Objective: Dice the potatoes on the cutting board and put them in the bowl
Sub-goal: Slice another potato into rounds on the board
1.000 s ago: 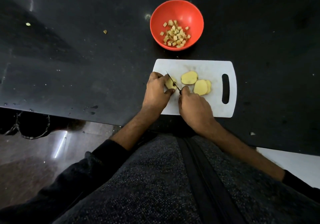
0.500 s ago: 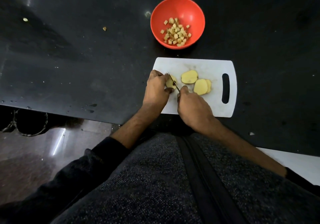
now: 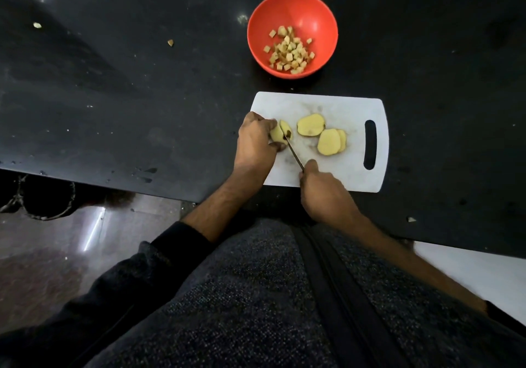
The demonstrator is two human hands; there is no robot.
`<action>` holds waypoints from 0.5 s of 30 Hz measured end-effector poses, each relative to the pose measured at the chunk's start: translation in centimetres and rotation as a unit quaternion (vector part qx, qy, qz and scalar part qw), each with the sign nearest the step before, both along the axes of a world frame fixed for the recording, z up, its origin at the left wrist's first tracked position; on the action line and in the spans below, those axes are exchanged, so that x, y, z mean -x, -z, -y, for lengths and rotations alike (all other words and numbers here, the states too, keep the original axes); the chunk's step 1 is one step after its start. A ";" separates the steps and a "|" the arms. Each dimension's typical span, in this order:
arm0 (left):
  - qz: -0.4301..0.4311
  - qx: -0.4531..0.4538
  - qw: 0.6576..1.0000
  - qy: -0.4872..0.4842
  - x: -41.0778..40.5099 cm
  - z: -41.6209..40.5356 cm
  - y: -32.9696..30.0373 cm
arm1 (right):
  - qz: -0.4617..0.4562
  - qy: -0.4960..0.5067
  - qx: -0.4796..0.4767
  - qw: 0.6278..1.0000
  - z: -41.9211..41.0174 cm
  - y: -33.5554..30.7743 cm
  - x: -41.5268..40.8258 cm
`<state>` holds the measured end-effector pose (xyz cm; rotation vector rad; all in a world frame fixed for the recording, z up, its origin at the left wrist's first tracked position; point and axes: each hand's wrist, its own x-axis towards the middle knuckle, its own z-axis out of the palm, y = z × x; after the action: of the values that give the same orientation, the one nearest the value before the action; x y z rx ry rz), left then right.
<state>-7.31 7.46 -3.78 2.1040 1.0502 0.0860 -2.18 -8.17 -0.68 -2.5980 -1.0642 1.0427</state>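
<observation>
The left hand (image 3: 256, 143) curls its fingers (image 3: 271, 124) round the pale yellow potato piece (image 3: 277, 134) at the white plastic cutting board's (image 3: 336, 106) 9 o'clock edge. The right hand (image 3: 324, 191) grips the thin dark knife (image 3: 294, 157) — blade in the piece. Keep fingertips tucked and cut straight down; 3 slices (image 3: 328, 141) wait beside it, the red bowl (image 3: 316, 17) at 12 o'clock.

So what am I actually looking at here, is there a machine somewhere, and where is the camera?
There is no machine: a person works with bare hands, and the one camera sits on their head, looking down. On the black counter lies a white cutting board. The left hand holds a potato piece steady with curled fingers, while the right hand grips a knife cutting into it. Other potato slices wait on the board. Beyond it stands a red bowl with potato cubes already inside.
</observation>
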 end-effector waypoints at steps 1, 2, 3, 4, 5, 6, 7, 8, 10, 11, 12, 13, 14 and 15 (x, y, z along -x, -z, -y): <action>0.005 0.000 1.000 -0.003 0.0 0.0 0.0 | -0.006 0.005 0.000 1.000 0.4 -0.1 0.1; 0.008 0.001 1.000 -0.005 0.0 0.0 -0.1 | -0.009 0.008 0.005 1.000 0.6 -0.1 0.2; 0.008 0.001 1.000 -0.007 0.1 0.1 -0.2 | -0.010 0.010 0.012 1.000 0.8 -0.2 0.2; 0.007 0.001 1.000 -0.008 0.2 0.1 -0.2 | -0.008 0.008 0.019 1.000 1.0 -0.3 0.3; 0.005 0.001 1.000 -0.007 0.2 0.2 -0.2 | -0.006 0.004 0.020 1.000 1.2 -0.4 0.3; 0.004 0.000 1.000 -0.006 0.3 0.3 -0.3 | -0.002 0.001 0.016 1.000 1.5 -0.5 0.3; 0.003 -0.002 1.000 -0.003 0.4 0.3 -0.4 | 0.002 -0.001 0.007 1.000 1.8 -0.8 0.3; 0.006 -0.002 1.000 -0.001 0.6 0.3 -0.5 | 0.008 0.000 -0.008 1.000 1.9 -1.1 0.3; 0.015 -0.004 1.000 0.000 0.8 0.3 -0.7 | 0.036 -0.006 -0.053 0.998 1.7 -1.8 0.2; 0.019 -0.006 1.000 0.001 0.9 0.4 -0.7 | 0.053 -0.016 -0.074 0.996 1.3 -2.1 0.1; 0.022 -0.007 1.000 -0.001 1.0 0.4 -0.8 | 0.068 -0.025 -0.092 0.993 0.6 -2.3 0.0; 0.027 -0.007 1.000 -0.002 1.1 0.4 -0.8 | 0.079 -0.028 -0.105 0.991 -0.1 -2.3 0.0; 0.031 -0.005 0.999 -0.004 1.2 0.5 -0.9 | 0.086 -0.026 -0.114 0.989 -0.8 -2.2 -0.1; 0.034 -0.003 0.999 -0.005 1.3 0.6 -0.9 | 0.093 -0.024 -0.117 0.988 -1.5 -2.0 -0.1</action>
<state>-8.57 6.90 -2.84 2.0866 1.0216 0.1643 -2.04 -6.69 1.30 -2.5261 -1.2138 0.6464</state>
